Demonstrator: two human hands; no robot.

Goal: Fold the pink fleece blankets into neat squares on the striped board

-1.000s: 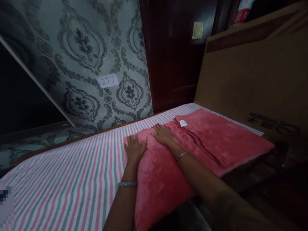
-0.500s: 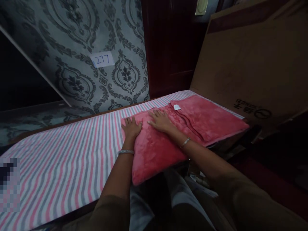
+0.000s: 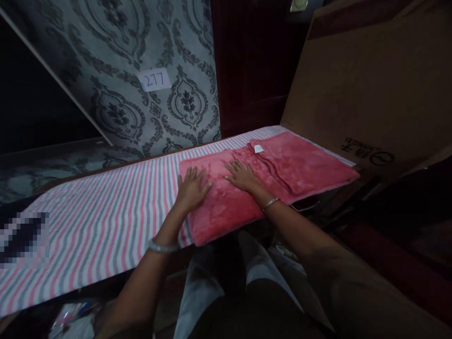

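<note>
A plush pink-red cushion cover lies flat on a striped cloth, its near edge at the table's front. A dark slit-like opening runs across it, with a small white tag at the far end. My left hand rests on the cover's left part, palm down, fingers spread. Toward the middle, my right hand lies flat on the plush, left of the opening, fingers apart. Neither hand grips anything. Whether this is a cover or a folded blanket I cannot fully tell.
A large cardboard box stands at the right end of the table. Behind are patterned wallpaper with a paper marked 277 and a dark red door. A dark screen-like panel is at left.
My left hand has shifted slightly inward on the plush, its forearm swinging out to the left. The right hand has slid a little to the right. The view has tilted somewhat.
</note>
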